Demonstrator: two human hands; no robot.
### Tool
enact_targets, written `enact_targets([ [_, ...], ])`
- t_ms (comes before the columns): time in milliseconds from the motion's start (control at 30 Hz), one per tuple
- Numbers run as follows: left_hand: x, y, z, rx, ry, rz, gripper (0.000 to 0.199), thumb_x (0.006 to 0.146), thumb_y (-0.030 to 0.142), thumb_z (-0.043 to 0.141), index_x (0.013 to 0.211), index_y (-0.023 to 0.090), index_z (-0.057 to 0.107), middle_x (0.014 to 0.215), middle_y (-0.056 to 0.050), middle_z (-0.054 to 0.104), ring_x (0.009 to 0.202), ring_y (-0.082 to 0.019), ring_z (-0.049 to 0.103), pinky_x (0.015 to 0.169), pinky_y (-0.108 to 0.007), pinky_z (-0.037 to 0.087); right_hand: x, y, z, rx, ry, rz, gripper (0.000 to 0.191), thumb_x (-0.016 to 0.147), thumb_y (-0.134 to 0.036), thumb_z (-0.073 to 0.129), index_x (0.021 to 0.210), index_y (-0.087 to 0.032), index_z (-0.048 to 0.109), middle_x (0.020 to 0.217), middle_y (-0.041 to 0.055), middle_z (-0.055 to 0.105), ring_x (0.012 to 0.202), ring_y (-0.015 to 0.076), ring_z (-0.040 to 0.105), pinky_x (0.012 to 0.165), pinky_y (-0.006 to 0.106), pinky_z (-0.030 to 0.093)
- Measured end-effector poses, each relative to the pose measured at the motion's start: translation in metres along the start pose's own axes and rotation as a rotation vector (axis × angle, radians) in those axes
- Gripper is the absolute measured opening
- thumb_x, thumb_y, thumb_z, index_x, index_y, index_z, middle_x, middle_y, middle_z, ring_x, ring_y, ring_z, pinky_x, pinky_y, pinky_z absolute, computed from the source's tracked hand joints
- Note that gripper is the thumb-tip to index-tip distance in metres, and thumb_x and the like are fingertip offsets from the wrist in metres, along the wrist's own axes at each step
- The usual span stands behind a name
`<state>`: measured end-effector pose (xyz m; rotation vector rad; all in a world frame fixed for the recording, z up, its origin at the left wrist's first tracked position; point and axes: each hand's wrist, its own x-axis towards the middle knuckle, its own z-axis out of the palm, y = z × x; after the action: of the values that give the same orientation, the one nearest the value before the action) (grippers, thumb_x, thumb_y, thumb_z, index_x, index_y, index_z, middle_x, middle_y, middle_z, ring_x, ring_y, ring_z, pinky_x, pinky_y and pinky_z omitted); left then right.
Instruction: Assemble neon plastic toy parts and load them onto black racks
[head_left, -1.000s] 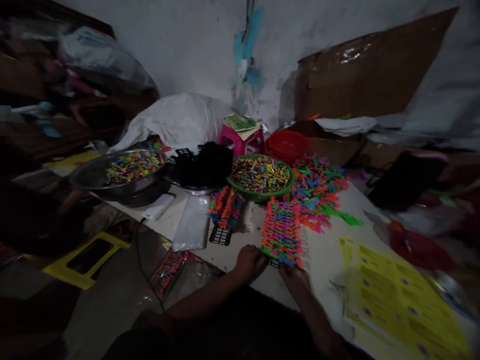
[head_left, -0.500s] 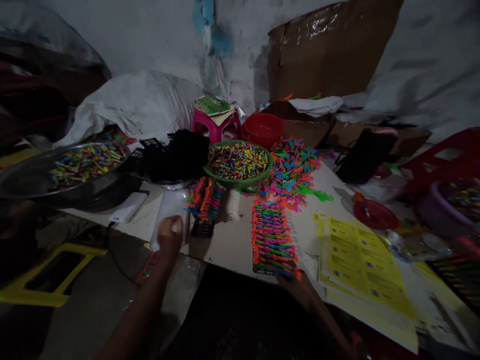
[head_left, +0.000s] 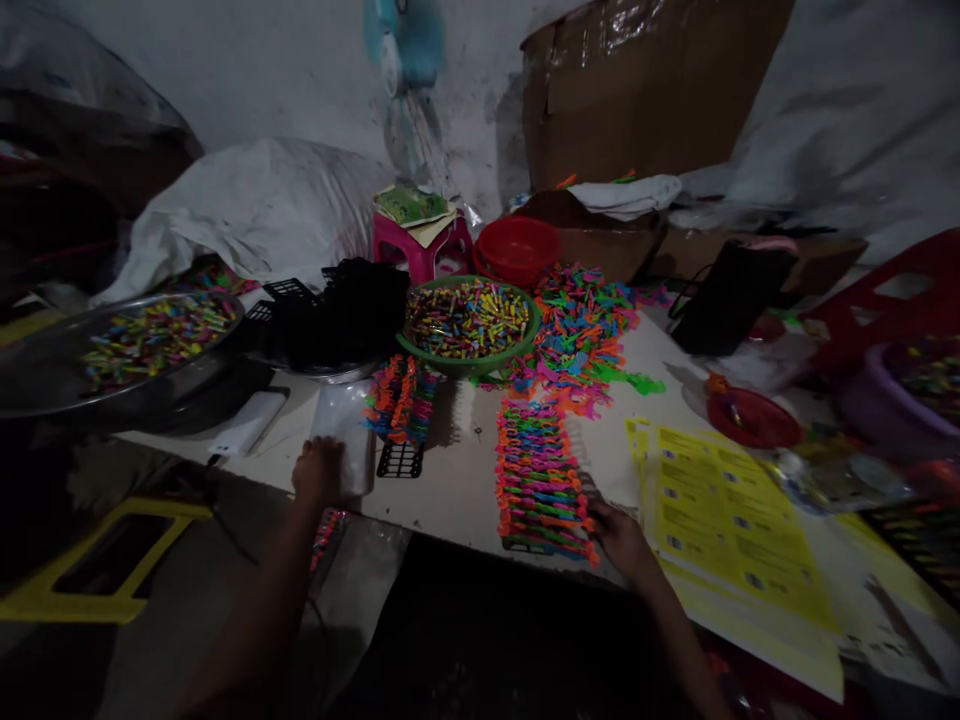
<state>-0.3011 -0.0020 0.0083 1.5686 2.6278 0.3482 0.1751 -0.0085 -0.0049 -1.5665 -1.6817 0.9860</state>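
My left hand (head_left: 319,472), fingers curled, lies at the left edge of a stack of clear plastic bags (head_left: 351,425); whatever is under its fingertips is hidden. On the right, my right hand (head_left: 619,538) has its fingers closed at the right ends of a row of coloured plastic pieces (head_left: 538,475). These small pink, orange, green and blue pieces lie crosswise on a black grid rack, whose front edge (head_left: 525,546) just shows. Between the hands, a second black rack (head_left: 400,460) carries a shorter bunch of similar pieces (head_left: 401,400).
Behind stand a green basin (head_left: 471,367) of small wrapped bits, a loose heap of coloured pieces (head_left: 585,320) and a pile of black racks (head_left: 341,315). A metal bowl (head_left: 45,375) and white power bank (head_left: 251,422) are left. Yellow printed sheets (head_left: 727,510) lie right.
My left hand has come down and slightly left onto the plastic bags. The right hand has moved up along the right side of the row. The view has shifted slightly.
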Motion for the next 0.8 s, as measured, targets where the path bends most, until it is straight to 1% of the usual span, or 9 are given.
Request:
enact_targets([
  [133,0.007,0.007,-0.014,-0.144,0.063,-0.279,0.014,0.076,0.02,0.048,0.076,0.012,0.06,0.076,-0.012,0.061,0.078,-0.026,0.056,0.061,-0.03,0.036,0.002,-0.003,-0.001,-0.009,-0.006,-0.024,0.028,0.063,-0.04,0.05,0.074,-0.023,0.069,0.082,0.0051,0.072,0.076,0.0239,0.066,0.074,0.036,0.052],
  [200,0.021,0.011,-0.032,-0.172,0.165,-0.323,0.015,0.079,0.022,0.047,0.079,0.012,0.058,0.075,-0.01,0.061,0.076,-0.022,0.056,0.062,-0.028,0.035,0.005,0.003,-0.007,-0.029,0.004,-0.002,0.031,0.064,-0.044,0.05,0.076,-0.023,0.069,0.082,0.005,0.072,0.076,0.0241,0.066,0.072,0.036,0.052],
  [333,0.055,0.029,-0.105,-0.239,0.498,-0.371,0.035,0.093,0.028,0.022,0.088,0.012,0.052,0.083,-0.009,0.059,0.077,-0.015,0.053,0.067,-0.026,0.036,0.018,0.007,-0.034,-0.086,0.093,0.103,0.033,0.056,-0.051,0.057,0.072,-0.025,0.068,0.073,0.0034,0.071,0.069,0.0259,0.067,0.063,0.036,0.054],
  [367,0.06,0.039,-0.127,-0.374,0.715,-0.334,0.037,0.093,0.03,0.021,0.083,0.012,0.052,0.079,-0.008,0.058,0.074,-0.014,0.052,0.067,-0.026,0.037,0.022,0.001,-0.042,-0.075,0.12,0.115,0.033,0.054,-0.051,0.059,0.073,-0.025,0.068,0.072,0.0036,0.071,0.066,0.026,0.066,0.062,0.036,0.054],
  [433,0.058,0.07,-0.166,-0.657,1.026,-0.098,0.039,0.093,0.035,0.021,0.078,0.014,0.051,0.072,-0.004,0.055,0.068,-0.012,0.05,0.066,-0.025,0.038,0.025,-0.023,-0.054,0.009,0.169,0.117,0.036,0.056,-0.052,0.061,0.078,-0.025,0.069,0.074,0.0059,0.071,0.064,0.025,0.066,0.063,0.037,0.054],
  [467,0.051,0.09,-0.179,-0.778,1.064,0.05,0.042,0.093,0.038,0.02,0.077,0.014,0.051,0.07,-0.002,0.054,0.066,-0.011,0.05,0.064,-0.024,0.039,0.026,-0.04,-0.056,0.09,0.181,0.108,0.038,0.06,-0.054,0.06,0.082,-0.024,0.068,0.077,0.0079,0.071,0.064,0.0243,0.065,0.064,0.037,0.054],
  [533,0.027,0.134,-0.189,-0.916,0.945,0.329,0.043,0.093,0.04,0.021,0.079,0.015,0.053,0.069,-0.001,0.055,0.065,-0.011,0.053,0.064,-0.024,0.042,0.024,-0.08,-0.054,0.325,0.179,0.052,0.049,0.065,-0.063,0.052,0.083,-0.021,0.068,0.081,0.0122,0.07,0.067,0.0247,0.065,0.064,0.038,0.053],
  [667,-0.035,0.206,-0.158,-0.897,0.696,0.85,0.024,0.088,0.035,0.041,0.084,0.018,0.057,0.082,-0.003,0.063,0.077,-0.013,0.06,0.071,-0.025,0.047,0.022,-0.153,-0.035,0.805,-0.184,-0.136,0.082,0.048,-0.086,0.042,0.087,-0.018,0.067,0.092,0.016,0.068,0.084,0.0305,0.064,0.066,0.041,0.053],
  [800,-0.058,0.227,-0.121,-0.81,0.549,1.152,0.014,0.085,0.028,0.047,0.083,0.02,0.059,0.088,-0.006,0.067,0.086,-0.016,0.063,0.075,-0.028,0.05,0.026,-0.176,-0.03,1.044,-0.157,-0.102,0.049,0.057,-0.061,0.066,0.087,-0.023,0.064,0.09,0.0072,0.07,0.076,0.0224,0.066,0.064,0.034,0.053],
])
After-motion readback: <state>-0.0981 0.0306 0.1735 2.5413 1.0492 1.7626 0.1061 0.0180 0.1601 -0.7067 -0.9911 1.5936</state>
